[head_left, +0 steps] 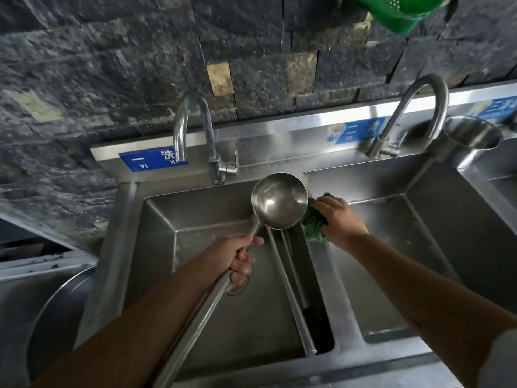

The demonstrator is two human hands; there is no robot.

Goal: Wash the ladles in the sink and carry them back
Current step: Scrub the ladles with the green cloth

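Note:
My left hand (237, 257) grips the long steel handle of a big ladle (275, 201), holding its bowl up over the back right corner of the left sink basin (156, 239). On the divider between the basins, my right hand (340, 219) presses down on a green scouring cloth (313, 222), just right of the ladle bowl. Two more long ladle handles (291, 292) lie in the left basin along its right wall; their bowls are hidden behind the held ladle.
A curved tap (193, 135) stands behind the left basin, a second tap (414, 113) behind the right basin (405, 261). A steel cup (472, 133) sits far right. A large steel pot (56, 312) is at the left. A green basket (402, 9) hangs above.

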